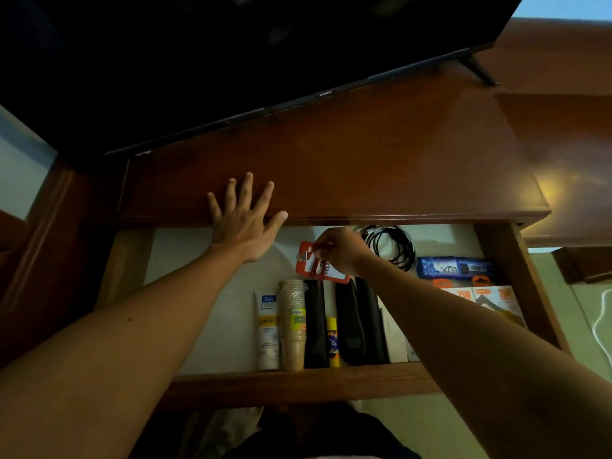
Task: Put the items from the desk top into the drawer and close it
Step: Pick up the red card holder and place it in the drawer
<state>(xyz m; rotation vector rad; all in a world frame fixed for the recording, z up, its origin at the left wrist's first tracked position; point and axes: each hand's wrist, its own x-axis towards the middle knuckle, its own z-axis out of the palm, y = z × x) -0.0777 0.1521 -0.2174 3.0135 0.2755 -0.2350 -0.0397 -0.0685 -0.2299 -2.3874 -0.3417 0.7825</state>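
The open drawer (pixel 516 276) holds, along its near wall, a white tube (pixel 266 329), a stack of paper cups (pixel 293 323), a black pouch (pixel 316 326), a yellow glue stick (pixel 332 341) and a black case (pixel 361 323), with orange packets (pixel 490 299) and a blue packet (pixel 455 267) to the right. Further in, the right hand (pixel 341 250) pinches a red-and-white card (pixel 319 265) above the drawer floor, just beside a coiled black cable (pixel 392 246). The left hand (pixel 243 218) lies spread, fingers flat on the desk top (pixel 364 154) edge, below the dark screen (pixel 231 54).
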